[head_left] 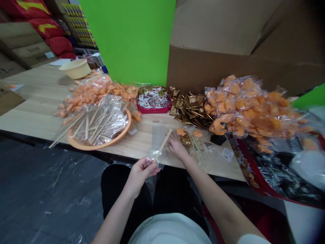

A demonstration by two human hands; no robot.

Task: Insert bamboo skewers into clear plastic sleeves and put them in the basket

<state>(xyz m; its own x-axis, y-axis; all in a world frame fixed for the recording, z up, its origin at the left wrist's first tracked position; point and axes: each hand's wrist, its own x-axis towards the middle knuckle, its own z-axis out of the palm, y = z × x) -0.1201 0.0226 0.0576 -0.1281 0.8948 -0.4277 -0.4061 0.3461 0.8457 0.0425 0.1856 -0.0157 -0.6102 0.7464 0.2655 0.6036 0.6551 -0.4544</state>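
My left hand (145, 171) is closed on the lower end of a pair of thin wooden sticks (162, 146), pinched between thumb and fingers. A clear plastic bag (157, 133) lies flat behind them, and clear film shows at my fingertips. Beside the sticks' upper end is my right hand (176, 148), low over the table; its fingers are blurred and partly hidden. Just right of it lie more sticks (199, 146), a few gold packets (186, 142) and orange pieces (181, 131) in clear wrap.
An orange basket (101, 147) holds bagged sticks, some poking over its rim. Behind are piled orange pieces (86, 93), a red tin (153, 110) of small sachets and a heap of gold packets (190, 106). Wrapped orange pieces (243, 101) are heaped at right, beside a red tray (250, 169).
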